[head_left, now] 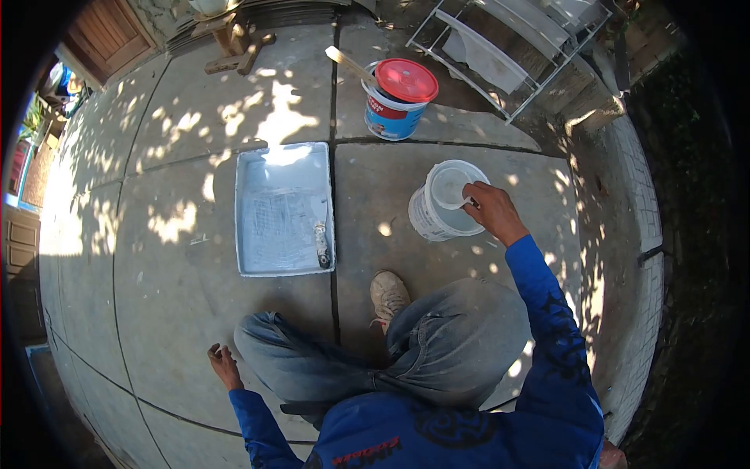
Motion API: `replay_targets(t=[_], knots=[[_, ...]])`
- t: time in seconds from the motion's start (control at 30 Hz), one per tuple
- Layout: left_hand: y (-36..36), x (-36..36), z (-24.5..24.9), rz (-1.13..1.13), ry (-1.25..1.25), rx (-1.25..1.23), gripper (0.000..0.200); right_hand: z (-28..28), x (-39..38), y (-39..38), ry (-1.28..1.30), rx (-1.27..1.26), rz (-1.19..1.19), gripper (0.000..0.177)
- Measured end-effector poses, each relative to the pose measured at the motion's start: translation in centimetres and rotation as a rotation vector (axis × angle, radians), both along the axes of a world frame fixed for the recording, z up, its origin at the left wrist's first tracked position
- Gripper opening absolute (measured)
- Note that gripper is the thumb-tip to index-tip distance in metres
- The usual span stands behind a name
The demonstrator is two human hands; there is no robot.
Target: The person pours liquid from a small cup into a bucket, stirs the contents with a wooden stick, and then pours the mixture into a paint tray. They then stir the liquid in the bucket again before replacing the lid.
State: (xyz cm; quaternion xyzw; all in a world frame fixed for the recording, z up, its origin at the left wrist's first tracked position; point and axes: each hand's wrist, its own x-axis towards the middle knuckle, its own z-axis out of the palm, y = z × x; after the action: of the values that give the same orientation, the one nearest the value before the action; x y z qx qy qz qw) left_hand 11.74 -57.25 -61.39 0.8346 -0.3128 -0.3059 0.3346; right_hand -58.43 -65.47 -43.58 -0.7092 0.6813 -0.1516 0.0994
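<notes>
My right hand [494, 211] pinches the rim of a small whitish plastic cup [448, 190]. The cup is at the mouth of a white bucket [427, 217], overlapping its opening in this view. My left hand [225, 367] hangs beside my bent left knee, fingers loosely apart and nothing in them. Ahead of my knees lies a white paint tray [273, 227], its floor smeared with pale paint. A dark, paint-spotted roller handle [322, 246] rests along the tray's right side.
Behind the white bucket stands a blue paint bucket [391, 123] with a red lid [407, 80] resting tilted on top and a wooden stick [349, 64] leaning out. A white metal rack [500, 59] is at the back right. A low wooden stand [232, 47] sits at the back left.
</notes>
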Motion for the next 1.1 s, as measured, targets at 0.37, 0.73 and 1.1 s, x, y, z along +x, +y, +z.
replay_targets(t=[0.37, 0.73, 1.1], knots=[[-4.1, 1.6, -0.6, -0.463, -0.485, 0.185, 0.087, 7.1, 3.4, -2.7, 0.026, -0.066, 0.065, 0.025], [-5.1, 0.4, -3.7, -0.413, -0.476, 0.537, 0.119, 7.3, 11.3, -13.4, 0.116, -0.067, 0.339, 0.026], [-6.0, -1.5, -0.8, -0.350, -0.414, 0.677, 0.124, 3.4, 18.2, -22.4, 0.396, -0.060, 0.570, 0.028]])
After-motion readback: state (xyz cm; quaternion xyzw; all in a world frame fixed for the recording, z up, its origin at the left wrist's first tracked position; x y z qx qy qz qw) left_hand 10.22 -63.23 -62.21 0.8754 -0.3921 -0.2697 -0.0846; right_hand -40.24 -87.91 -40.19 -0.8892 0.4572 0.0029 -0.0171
